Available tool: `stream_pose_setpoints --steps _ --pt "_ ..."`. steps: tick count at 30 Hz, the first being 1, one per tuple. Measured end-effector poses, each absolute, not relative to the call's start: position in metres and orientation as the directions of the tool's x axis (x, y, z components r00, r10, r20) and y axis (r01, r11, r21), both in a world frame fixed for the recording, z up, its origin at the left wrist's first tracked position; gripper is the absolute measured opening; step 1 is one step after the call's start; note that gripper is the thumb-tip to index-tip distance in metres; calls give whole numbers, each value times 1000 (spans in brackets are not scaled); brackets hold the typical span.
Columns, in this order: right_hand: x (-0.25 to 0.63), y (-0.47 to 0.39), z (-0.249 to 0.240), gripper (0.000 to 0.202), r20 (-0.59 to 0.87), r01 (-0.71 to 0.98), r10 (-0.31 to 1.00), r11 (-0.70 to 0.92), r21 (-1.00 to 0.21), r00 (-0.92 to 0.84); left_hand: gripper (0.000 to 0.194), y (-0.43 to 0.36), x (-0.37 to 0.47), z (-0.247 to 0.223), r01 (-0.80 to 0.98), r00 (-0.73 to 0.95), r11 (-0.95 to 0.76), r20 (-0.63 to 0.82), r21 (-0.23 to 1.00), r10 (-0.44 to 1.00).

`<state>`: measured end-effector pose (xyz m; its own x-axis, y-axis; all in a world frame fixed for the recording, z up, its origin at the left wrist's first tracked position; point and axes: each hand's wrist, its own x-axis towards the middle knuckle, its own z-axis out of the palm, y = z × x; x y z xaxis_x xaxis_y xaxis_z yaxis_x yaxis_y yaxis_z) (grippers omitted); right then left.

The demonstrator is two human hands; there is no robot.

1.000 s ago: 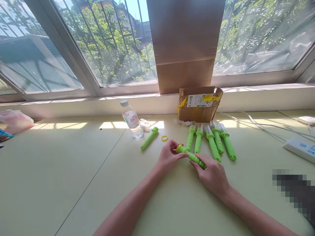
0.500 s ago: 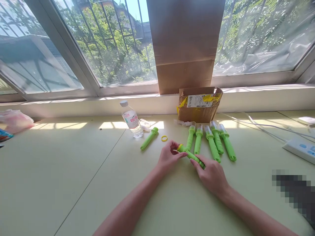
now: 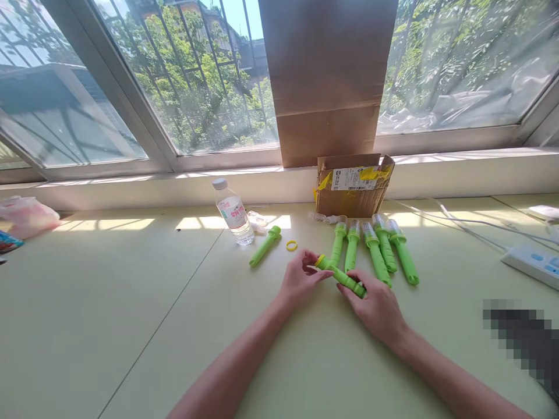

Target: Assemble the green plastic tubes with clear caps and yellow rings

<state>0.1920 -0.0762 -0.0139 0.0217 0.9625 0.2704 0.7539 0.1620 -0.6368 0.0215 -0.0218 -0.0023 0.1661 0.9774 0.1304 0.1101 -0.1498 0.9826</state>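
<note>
Between my hands, just above the table, is a green ribbed plastic handle (image 3: 347,281) with a yellow ring (image 3: 320,260) around its upper left end. The fingers of my left hand (image 3: 304,272) pinch that ringed end. Around the lower right part of the same handle, my right hand (image 3: 374,305) is closed, thumb and fingers on its sides. To the left lie another green handle (image 3: 262,249), without a clear cap, and a loose yellow ring (image 3: 292,245). Beyond my right hand are several green handles (image 3: 406,259) with clear ribbed caps.
A water bottle (image 3: 234,215) stands at the back, beside a crumpled clear wrapper (image 3: 257,222). An open cardboard box (image 3: 349,201) sits against the wall. White cables and a power strip (image 3: 530,266) lie at right, a pink plastic bag (image 3: 28,215) at far left.
My right hand has shifted its fingers slightly on the green handle, uncovering more of its lower end. My left hand stays at the ringed end.
</note>
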Motion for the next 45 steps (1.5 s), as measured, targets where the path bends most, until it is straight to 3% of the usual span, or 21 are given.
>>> stream_pose_setpoints --steps 4,9,18,22,28,40,45 --pt "192 -78 -13 27 319 752 947 190 -631 28 43 -20 20 -4 127 177 -159 135 979 975" --pt "193 -77 -13 35 259 739 966 168 -652 9 43 -20 21 -4 110 211 -148 122 983 970" --pt "192 -75 -14 24 217 753 976 135 -644 11 42 -22 22 -4 90 174 -141 124 986 977" --pt "191 -77 -13 23 303 802 953 186 -567 -7 40 -21 22 -7 123 149 -152 133 981 980" --pt "192 -78 -16 27 308 848 951 176 -500 -15 43 -21 22 -5 184 185 -204 170 961 968" --pt "194 -74 -19 30 277 843 960 177 -508 -35 37 -22 22 -7 180 176 -173 141 968 974" --pt "193 -76 -15 20 236 780 971 118 -615 39 40 -21 22 -5 228 205 -246 200 942 958"
